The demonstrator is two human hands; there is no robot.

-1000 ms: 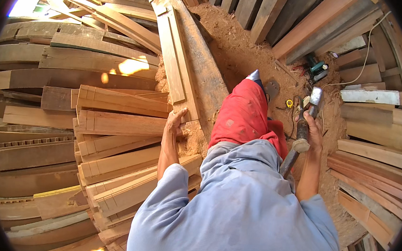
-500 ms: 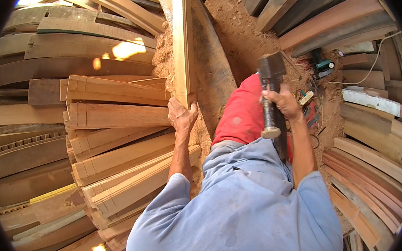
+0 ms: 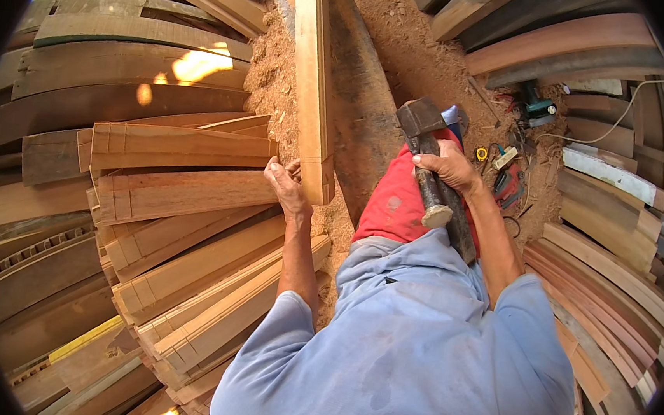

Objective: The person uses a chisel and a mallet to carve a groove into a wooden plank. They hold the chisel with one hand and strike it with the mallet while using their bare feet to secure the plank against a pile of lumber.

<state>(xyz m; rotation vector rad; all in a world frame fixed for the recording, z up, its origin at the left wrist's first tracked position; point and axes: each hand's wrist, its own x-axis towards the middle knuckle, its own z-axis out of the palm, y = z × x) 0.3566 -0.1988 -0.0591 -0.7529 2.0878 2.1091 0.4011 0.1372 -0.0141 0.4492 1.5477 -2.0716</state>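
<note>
My right hand (image 3: pixel 450 168) is closed round two tools held together above my red-clothed leg. One is a mallet (image 3: pixel 420 118) with a dark block head and a long dark handle. Beside that handle lies what looks like a chisel (image 3: pixel 429 185), its pale, rounded butt toward me. A long, light wooden beam (image 3: pixel 314 89) rests on a worn dark board (image 3: pixel 360 93), its near end between my hands. Just left of that end is my left hand (image 3: pixel 289 192), its fingers loosely bent and apart, nothing visible in them. Whether its fingertips touch the beam is unclear.
Marked planks (image 3: pixel 185 188) are stacked close to my left hand, with longer boards (image 3: pixel 132 67) behind. Sawdust (image 3: pixel 267 85) covers the ground. A green power tool (image 3: pixel 539 107), a yellow tape measure (image 3: pixel 481 153) and a cable (image 3: pixel 587 138) lie right. More timber (image 3: pixel 614 292) lines that side.
My left hand has come off the beam's near end to its left side. The beam's end sits nearer me. The mallet and chisel have shifted slightly left in my right hand.
</note>
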